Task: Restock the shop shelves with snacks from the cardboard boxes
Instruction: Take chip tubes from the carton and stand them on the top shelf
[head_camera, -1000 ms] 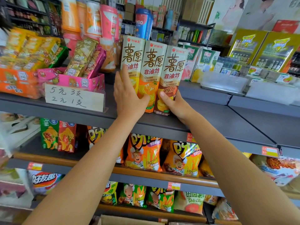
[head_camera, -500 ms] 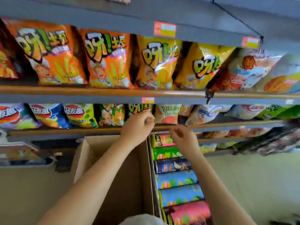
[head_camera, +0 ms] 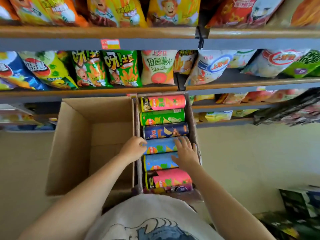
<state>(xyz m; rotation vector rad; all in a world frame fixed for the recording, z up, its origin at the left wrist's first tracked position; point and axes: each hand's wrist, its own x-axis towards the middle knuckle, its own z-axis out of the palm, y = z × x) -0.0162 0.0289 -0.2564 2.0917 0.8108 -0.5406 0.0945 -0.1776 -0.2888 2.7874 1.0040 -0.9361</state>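
Both hands dropped from shelf — left hand (head_camera: 134,149), right hand (head_camera: 186,152) touch light-blue can (head_camera: 161,146).

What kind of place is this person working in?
Most likely a small snack shop: grey metal shelves packed with bright crisp bags, an orange price label, and a cardboard box of crisp tubes.

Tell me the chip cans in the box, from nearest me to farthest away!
Pink can → light blue can → light blue can the hands are on → dark blue can → green can → pink can by the shelf.
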